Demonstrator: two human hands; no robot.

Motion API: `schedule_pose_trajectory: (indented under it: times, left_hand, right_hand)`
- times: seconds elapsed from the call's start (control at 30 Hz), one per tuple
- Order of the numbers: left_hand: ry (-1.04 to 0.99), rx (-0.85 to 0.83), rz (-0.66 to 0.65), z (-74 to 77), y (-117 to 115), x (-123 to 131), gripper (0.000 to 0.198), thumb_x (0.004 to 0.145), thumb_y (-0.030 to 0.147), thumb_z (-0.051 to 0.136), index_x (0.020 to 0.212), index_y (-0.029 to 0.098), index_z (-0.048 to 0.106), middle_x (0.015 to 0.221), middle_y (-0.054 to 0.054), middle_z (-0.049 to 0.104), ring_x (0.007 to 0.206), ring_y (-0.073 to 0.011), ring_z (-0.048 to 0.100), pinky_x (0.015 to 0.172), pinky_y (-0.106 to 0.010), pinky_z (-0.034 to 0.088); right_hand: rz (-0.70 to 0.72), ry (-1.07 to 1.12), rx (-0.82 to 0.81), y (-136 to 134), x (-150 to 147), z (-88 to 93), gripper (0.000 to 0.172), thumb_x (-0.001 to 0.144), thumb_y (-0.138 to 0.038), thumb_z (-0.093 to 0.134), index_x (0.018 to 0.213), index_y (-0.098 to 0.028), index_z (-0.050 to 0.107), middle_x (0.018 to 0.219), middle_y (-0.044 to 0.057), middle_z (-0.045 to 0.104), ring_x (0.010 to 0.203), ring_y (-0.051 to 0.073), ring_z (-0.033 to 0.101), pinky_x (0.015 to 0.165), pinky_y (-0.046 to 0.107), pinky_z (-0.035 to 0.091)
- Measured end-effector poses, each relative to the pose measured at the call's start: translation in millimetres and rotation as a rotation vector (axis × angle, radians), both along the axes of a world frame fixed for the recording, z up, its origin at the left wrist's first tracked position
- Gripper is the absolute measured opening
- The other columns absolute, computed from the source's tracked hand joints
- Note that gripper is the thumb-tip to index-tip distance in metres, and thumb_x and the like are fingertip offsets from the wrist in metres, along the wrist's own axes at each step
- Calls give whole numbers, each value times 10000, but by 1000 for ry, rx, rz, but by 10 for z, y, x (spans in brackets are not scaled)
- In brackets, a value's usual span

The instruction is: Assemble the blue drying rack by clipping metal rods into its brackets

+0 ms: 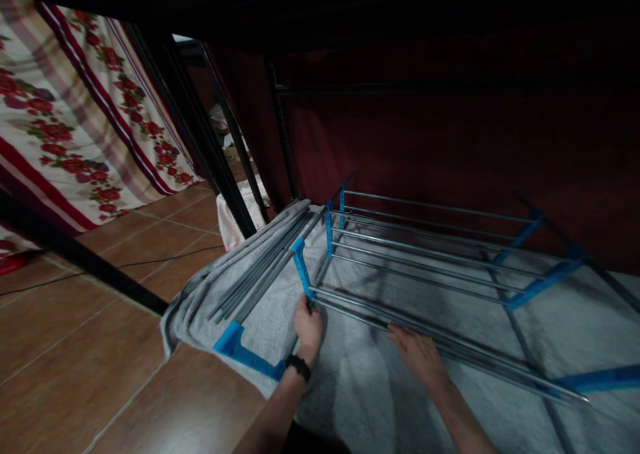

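A partly joined rack of thin metal tubes and blue plastic brackets lies on a grey blanket (350,381). My left hand (309,326), with a black wristband (299,367), is closed at the lower end of a blue bracket (302,267), where a metal tube meets it; its fingertips are partly hidden. My right hand (417,355) has its fingers curled over the near metal tubes (475,344), farther along to the right. Another blue bracket (250,354) sits on the end of a grey pole, left of my left hand.
Several loose grey tubes (260,267) lie on the blanket at left. More rods and brackets (430,247) stand behind my hands. Black metal posts (200,121) rise at left. Beyond are a floral curtain (100,107) and a tiled floor (100,307) crossed by a cable (150,263).
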State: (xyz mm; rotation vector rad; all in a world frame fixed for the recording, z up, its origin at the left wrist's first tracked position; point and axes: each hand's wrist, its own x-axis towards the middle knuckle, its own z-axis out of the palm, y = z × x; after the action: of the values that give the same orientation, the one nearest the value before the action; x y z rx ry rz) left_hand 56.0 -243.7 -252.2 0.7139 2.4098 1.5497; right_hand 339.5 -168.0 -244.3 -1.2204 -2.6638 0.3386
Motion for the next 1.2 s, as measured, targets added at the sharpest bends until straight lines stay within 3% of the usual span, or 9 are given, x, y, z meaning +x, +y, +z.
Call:
schedule_pose_trajectory:
  times: [0.2,0.37,0.57,0.73,0.8,0.93,1.1,1.2]
  left_hand:
    - [149,86,-54,39,-156,87,574,782,58,497,1349,107,572,1405,-184,612,1351,-304,551,1176,-428,420]
    - [369,197,-139,-19,-366,349,453,885,202,474,1327,185,570,1324,-147,593,1322,-299,528,1187,-503,396]
    - [414,122,-621,-89,-112,713,371,928,208,409,1150,258,702,1228,-90,680,1207,-260,626,1084,-450,516]
    - [573,-66,-922,55,202,1259,447,978,185,372,1313,220,665,1317,-102,674,1273,-271,599,1135,-492,464]
    - [647,-133,-1039,139,291,1503,474,985,154,367,1376,220,628,1359,-99,660,1301,-266,586,1162,-494,430]
    - [755,-239,-1255,260,443,2043,532,961,76,380,1442,195,573,1429,-128,622,1358,-276,553,1177,-473,402]
    - [776,-228,-1495,306,624,2770,601,952,40,324,1525,146,471,1473,-156,583,1389,-290,519,1180,-459,387]
    - [730,-203,-1569,328,747,3156,577,972,90,343,1533,160,457,1510,-147,554,1395,-286,513,1184,-451,385]
  right_hand:
    - [-26,-23,67,-75,-61,58,347,1057,-291,437,1274,-234,701,1189,82,769,1006,222,739,891,331,520]
    - [-101,42,117,-161,6,22,390,1011,-192,471,1344,-280,656,1241,57,748,1078,235,702,969,385,484]
    - [-242,88,175,-224,191,-52,539,929,-52,449,1389,-272,626,1258,66,721,1168,258,631,1075,453,436]
    - [-311,207,260,-464,457,-236,693,859,7,447,1483,-279,538,1428,75,611,1352,250,514,1199,477,365]
    - [-395,319,296,-598,612,-344,634,900,-38,425,1466,-296,545,1459,74,580,1383,256,492,1184,495,396]
    - [-717,606,289,-775,995,-496,417,1002,-235,375,1378,-236,555,1382,132,593,1317,277,543,1095,524,478]
    - [-984,740,242,-732,1524,-532,405,968,-355,385,1299,-199,559,1257,143,608,1234,277,575,1070,495,478]
    - [-1045,745,270,-638,1750,-542,438,936,-346,380,1298,-192,570,1220,148,614,1193,286,581,1049,504,484]
